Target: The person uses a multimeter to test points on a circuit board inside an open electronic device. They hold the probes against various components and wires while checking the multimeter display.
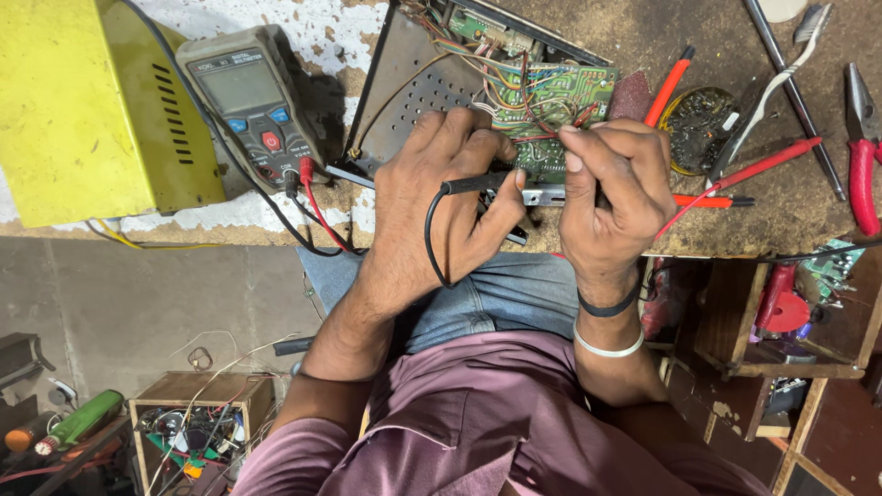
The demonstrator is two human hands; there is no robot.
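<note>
Left hand holds a black test probe, grip closed round its shaft, thumb under, black lead looping down past the palm. Right hand is curled tight at the near edge of the green circuit board, fingertips among red wires; a red lead runs off to its right, but what the grip pinches is hidden, cannot tell. Board sits at table centre, far side of both hands, inside an open grey metal chassis with a perforated floor and wire bundles.

Containers: small round tin right of the board, dark gunk and bits inside, a toothbrush lying across near it. Wooden crate on the floor, lower left, stuffed with wires and small parts. Wooden shelf compartments under the table at right hold a red tool and a scrap of green board.

Boxes and labels: yellow metal box with vent slots, far left on the table. Grey multimeter just right of it, blank screen, blue and red buttons, a pale label strip over the screen, red and black leads plugged in at its near end. Red-handled pliers at the far right edge. Green bottle lies on the floor, lower left.
</note>
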